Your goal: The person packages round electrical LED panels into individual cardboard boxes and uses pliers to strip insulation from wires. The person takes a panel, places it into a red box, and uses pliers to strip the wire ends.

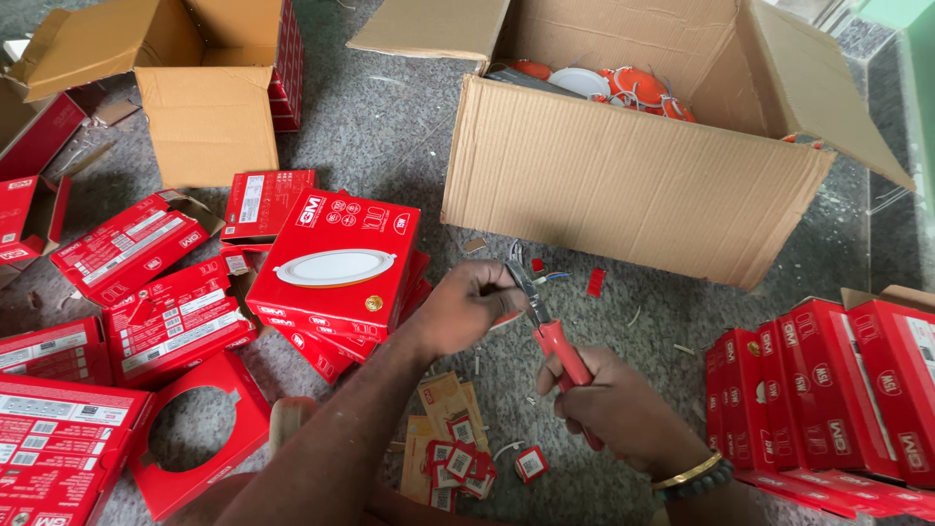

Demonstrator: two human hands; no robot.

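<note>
My right hand (618, 409) grips the red handles of a pair of pliers (547, 326), jaws pointing up toward my left hand. My left hand (472, 304) is closed around a small part with thin red and blue wires (550, 277) sticking out beside the plier jaws. The part itself is hidden inside my fingers. Both hands hover low over the grey stone floor. A gold bangle and a dark bead bracelet sit on my right wrist (693, 477).
A large open cardboard box (623, 185) with orange and white round light fittings stands ahead. Red cartons lie stacked left (336, 263) and stand in a row at right (828, 399). Small red tags and paper slips (458, 458) litter the floor below. Another open cardboard box (205, 107) is far left.
</note>
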